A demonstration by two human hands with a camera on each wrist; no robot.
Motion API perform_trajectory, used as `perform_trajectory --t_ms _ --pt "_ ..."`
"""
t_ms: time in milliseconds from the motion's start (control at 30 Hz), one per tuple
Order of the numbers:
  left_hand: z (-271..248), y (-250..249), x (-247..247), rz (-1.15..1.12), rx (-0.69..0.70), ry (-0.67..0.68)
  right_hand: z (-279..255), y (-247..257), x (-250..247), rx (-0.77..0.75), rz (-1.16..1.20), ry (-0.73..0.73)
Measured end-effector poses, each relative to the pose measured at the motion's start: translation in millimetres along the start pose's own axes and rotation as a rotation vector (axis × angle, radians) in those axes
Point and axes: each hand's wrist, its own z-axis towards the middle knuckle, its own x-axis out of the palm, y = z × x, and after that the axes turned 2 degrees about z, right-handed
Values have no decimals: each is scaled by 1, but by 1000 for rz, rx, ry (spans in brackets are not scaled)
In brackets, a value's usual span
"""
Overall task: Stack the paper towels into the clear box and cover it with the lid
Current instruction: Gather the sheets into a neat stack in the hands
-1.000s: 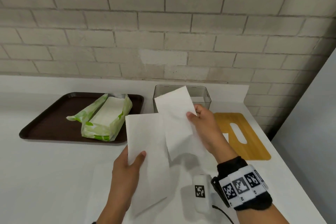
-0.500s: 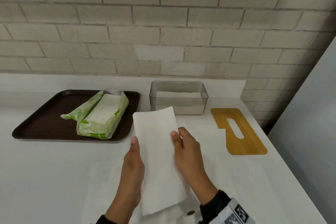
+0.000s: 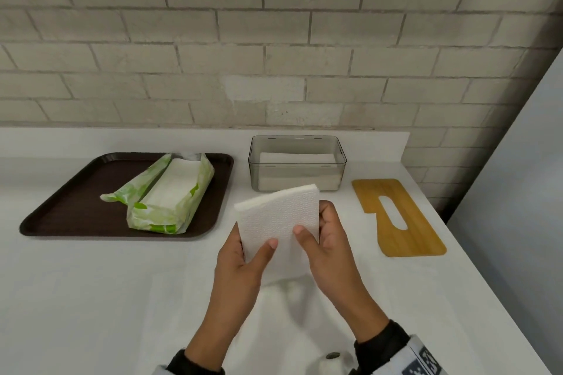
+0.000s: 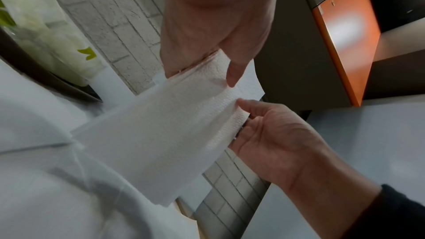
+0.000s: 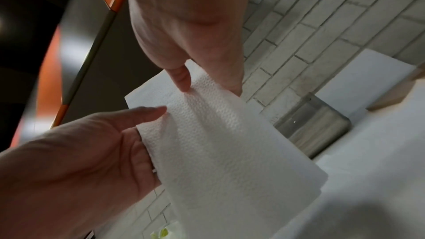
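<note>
From the head view, the step in hand seems to be the squaring of a folded paper towel [image 3: 278, 218] before it goes into the clear box [image 3: 297, 163]. The left hand [image 3: 240, 265] and the right hand [image 3: 330, 240] hold it together in the centre of the frame, above the white tabletop [image 3: 91, 298]. Each grip is clamped on the towel, thumb on the near face and fingers behind. The box stands in the upper centre, just beyond the towel, open, with white towels already inside (how many I cannot tell). The next move, I judge, calls for carrying the towel forward and laying it flat on that pile, edges in line with the walls. The count: one box, one wooden lid [image 3: 399, 218] lying flat at the right and well apart from the box, one dark tray [image 3: 61, 210] at the left, and one green-and-white pack [image 3: 170, 195] of towels, open, on the tray.

From the left wrist view, the towel [image 4: 161, 134] crosses the middle of the frame. The left hand [image 4: 214, 24] pinches it from the top, and the right hand [image 4: 276, 139] pinches it at the right.

From the right wrist view, the towel [image 5: 218, 143] hangs in the centre. The right hand [image 5: 190, 34] grips it from above, the left hand [image 5: 80, 161] from the lower left, and the box [image 5: 315, 130] shows at the right, blurred.
</note>
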Motion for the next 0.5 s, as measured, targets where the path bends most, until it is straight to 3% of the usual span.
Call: perform_trajectory --t_ms 200,267,333,400,500 --pt "4 2 6 -1 -11 -63 -1 -11 -4 102 -78 15" --pt "6 1 3 -84 -38 -83 -1 -11 -13 205 -162 123" --pt "9 -1 -7 -216 -73 -117 -4 -11 -25 307 -324 320" --pt "11 0 -24 -216 -57 -166 -7 -11 -40 357 -427 433" --pt "6 5 -45 -63 -2 -195 -10 -2 -64 324 -326 312"
